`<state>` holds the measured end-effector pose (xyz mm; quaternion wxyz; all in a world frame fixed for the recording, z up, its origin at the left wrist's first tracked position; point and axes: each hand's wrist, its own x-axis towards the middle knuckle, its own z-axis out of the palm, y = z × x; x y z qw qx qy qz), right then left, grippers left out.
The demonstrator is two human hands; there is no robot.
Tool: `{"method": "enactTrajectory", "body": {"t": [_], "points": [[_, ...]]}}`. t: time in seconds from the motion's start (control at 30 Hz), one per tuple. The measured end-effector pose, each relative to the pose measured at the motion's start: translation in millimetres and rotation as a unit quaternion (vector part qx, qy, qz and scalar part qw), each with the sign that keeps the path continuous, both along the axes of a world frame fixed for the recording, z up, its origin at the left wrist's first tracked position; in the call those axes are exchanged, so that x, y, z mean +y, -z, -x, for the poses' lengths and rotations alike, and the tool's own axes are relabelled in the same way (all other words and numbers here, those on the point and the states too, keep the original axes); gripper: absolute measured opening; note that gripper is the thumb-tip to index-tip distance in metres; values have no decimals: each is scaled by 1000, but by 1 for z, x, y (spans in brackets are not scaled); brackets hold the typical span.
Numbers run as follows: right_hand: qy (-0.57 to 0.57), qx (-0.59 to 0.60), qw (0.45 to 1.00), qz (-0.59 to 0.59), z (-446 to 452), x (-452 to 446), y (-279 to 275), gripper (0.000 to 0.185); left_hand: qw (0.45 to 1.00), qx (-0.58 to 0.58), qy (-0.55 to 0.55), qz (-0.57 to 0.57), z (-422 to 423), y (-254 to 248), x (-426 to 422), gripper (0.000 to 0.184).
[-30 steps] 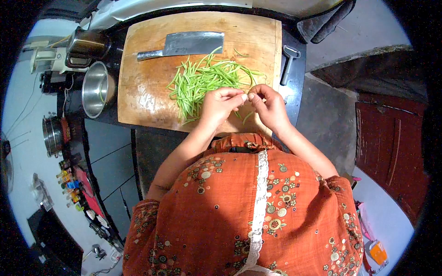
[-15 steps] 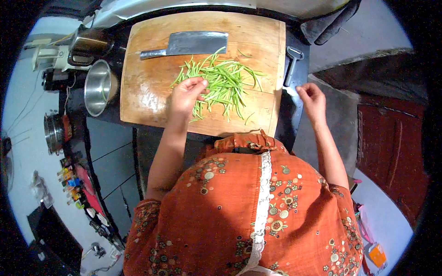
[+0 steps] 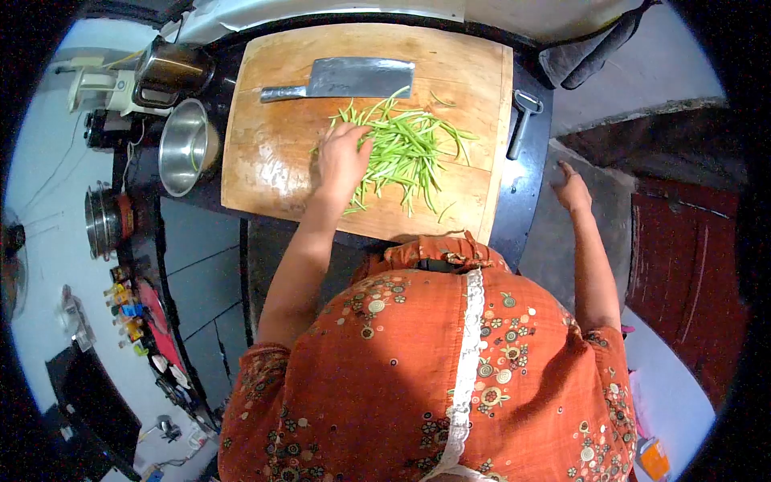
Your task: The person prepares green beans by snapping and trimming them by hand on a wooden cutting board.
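A loose heap of slender green beans (image 3: 405,149) lies on the wooden cutting board (image 3: 269,173). My left hand (image 3: 344,157) is at the heap's left edge, its fingertips touching the beans and a gap showing between thumb and fingers. Beyond the counter's right edge is my right hand (image 3: 573,191), lowered, with one finger stretched out and nothing visible in it. A cleaver (image 3: 361,77) rests flat behind the heap, its handle to the left. To the right of the board, a peeler (image 3: 524,124) lies on the dark counter.
Left of the board stands a steel bowl (image 3: 183,149) with a green strand inside. A metal kettle (image 3: 173,71) is behind it. A dark cloth (image 3: 602,52) hangs at the back right. Several bottles (image 3: 124,313) are at the lower left.
My right hand has moved right and down, away from the counter, and its pinch has loosened. My left hand has lowered its fingers onto the left side of the heap. The view has shifted slightly.
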<state>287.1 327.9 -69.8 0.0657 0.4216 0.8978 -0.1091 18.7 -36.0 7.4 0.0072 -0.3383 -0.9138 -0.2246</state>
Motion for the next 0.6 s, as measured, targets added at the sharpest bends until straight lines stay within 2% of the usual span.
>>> {"method": "enactTrajectory", "body": {"t": [0.03,0.07,0.13,0.23,0.33,0.37,0.47,0.6], "points": [[28,-24,998,41,1,4,-2,31,999,-35,-21,-8,2,4,9,27],[57,-48,994,82,3,7,-6,31,1000,3,-13,1,7,9,16,29],[63,-67,992,83,7,1,-21,35,997,77,3,19,13,17,28,34],[73,-71,991,87,6,-8,-33,38,992,87,63,64,3,21,34,38],[90,-48,989,106,-1,-8,-28,39,983,-26,167,78,-1,4,27,36],[95,-39,988,115,-5,-7,-25,40,980,-45,170,89,-3,2,23,31],[106,-26,986,128,-14,-7,-18,40,985,-97,140,43,1,3,5,26],[119,-2,981,151,-25,-7,-9,38,970,-225,4,-88,18,12,-22,23]]}}
